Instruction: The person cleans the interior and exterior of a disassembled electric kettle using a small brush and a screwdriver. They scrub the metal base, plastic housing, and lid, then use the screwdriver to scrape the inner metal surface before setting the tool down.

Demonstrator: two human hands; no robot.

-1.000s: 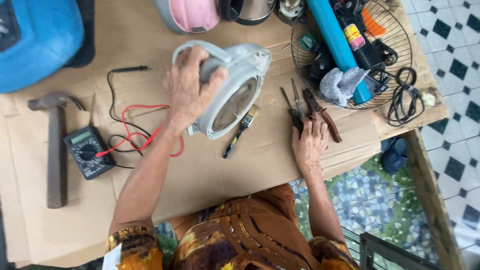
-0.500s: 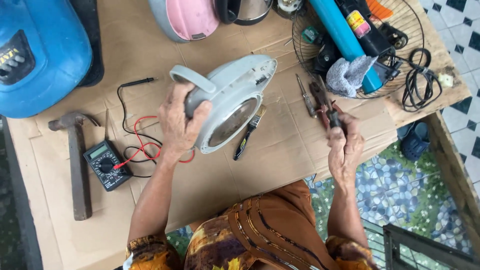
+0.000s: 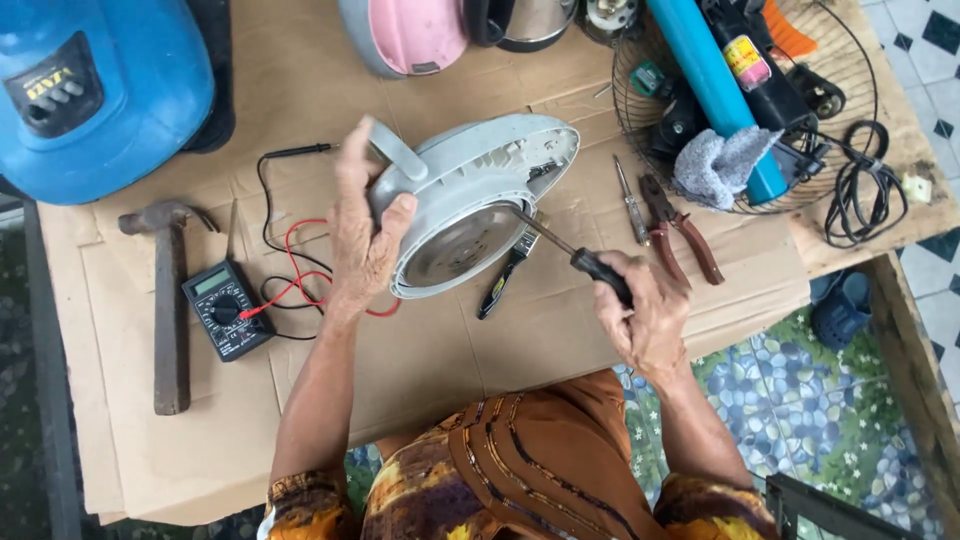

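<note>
At the far left sits a big blue plastic machine (image 3: 95, 95) with a rounded, glossy shell. Nearer lies a hammer (image 3: 170, 300) with a worn wooden handle and a dull metal head, and just right of it a small black meter (image 3: 226, 310) with a round dial, its red and black leads (image 3: 290, 255) looping over the cardboard.

The left hand (image 3: 362, 235) is closed around the handle of a grey plastic appliance base (image 3: 470, 205), a round, smooth shell tilted up on its edge, with a shiny metal disc showing in its underside. A small dark-handled tool (image 3: 503, 280) lies just below it. The right hand (image 3: 645, 320) grips the black handle of a screwdriver (image 3: 565, 252), whose thin metal shaft slants up and left, the tip reaching the rim of the base.

Right of that, a slim second screwdriver (image 3: 630, 205) and red-handled pliers (image 3: 680, 235) lie side by side. Far right, a round wire fan guard (image 3: 860, 75) holds a blue tube (image 3: 715, 85), a grey fuzzy cloth (image 3: 725, 160) and dark parts; a black cable (image 3: 860, 195) coils beside it. A pink and grey rounded appliance (image 3: 405, 35) stands at the far edge.

Everything rests on flattened brown cardboard (image 3: 420, 370) over a wooden table (image 3: 920, 360). The floor to the right is patterned tile. Both forearms reach out from patterned orange sleeves, elbows bent.
</note>
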